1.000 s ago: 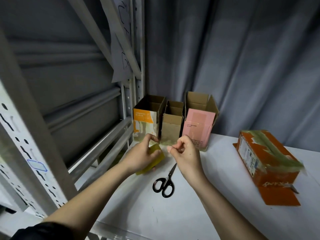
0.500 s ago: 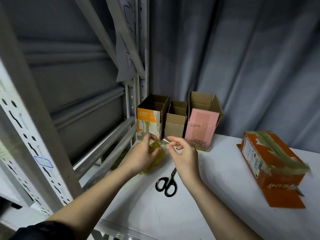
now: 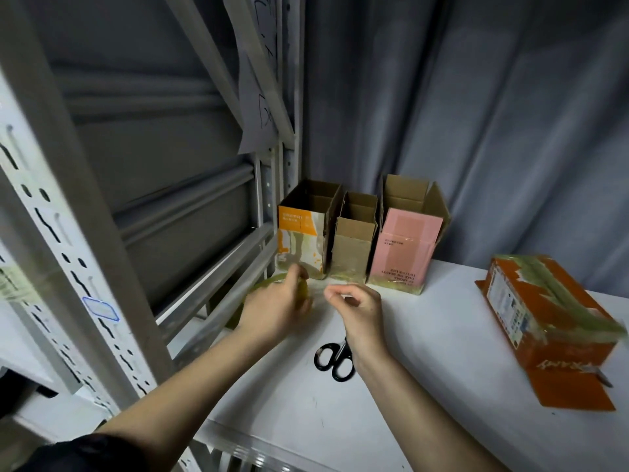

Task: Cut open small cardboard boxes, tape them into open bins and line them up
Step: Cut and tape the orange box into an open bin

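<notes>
- Cardboard bins: 3 in a row at the back of the white shelf top (image 3: pixel 425 335), against the grey curtain (image 3: pixel 476 114), tops open, flaps up.
- Orange-and-white bin (image 3: pixel 301 241) is leftmost, next to the metal rack upright (image 3: pixel 289 158). Plain brown bin (image 3: pixel 354 247) in the middle, shorter than the other 2. Pink bin (image 3: pixel 403 248) on the right, printed text upside down near its base.
- All 3 stand side by side, walls touching or nearly so; clear tape glints along their bottom edges.
- Left hand (image 3: pixel 272 313) grips a yellowish tape roll (image 3: pixel 262 287), just in front of the orange-and-white bin. Fingers wrap the roll; thumb is up at its far edge. Roll mostly hidden by the hand, motion-blurred.
- Right hand (image 3: pixel 360 310) w/ thumb and forefinger pinched together, other fingers curled. Looks like it holds the tape's loose end; a faint clear strip shows btwn the 2 hands, but too blurred to be sure.
- Both hands hover near each other, low over the shelf top, in front of the brown bin.
- Black-handled scissors (image 3: pixel 333 359) lie flat on the shelf top, just under the right wrist; blades hidden by it.
- Orange box (image 3: pixel 548 321) well apart to the right, on its side, uncut, wrapped w/ greenish tape, 1 flap lying open toward the camera.
- Paper sheet (image 3: pixel 255 97) w/ handwriting hangs on the rack above the bins.
- Dark sleeve (image 3: pixel 78 453) at the bottom-left corner.
</notes>
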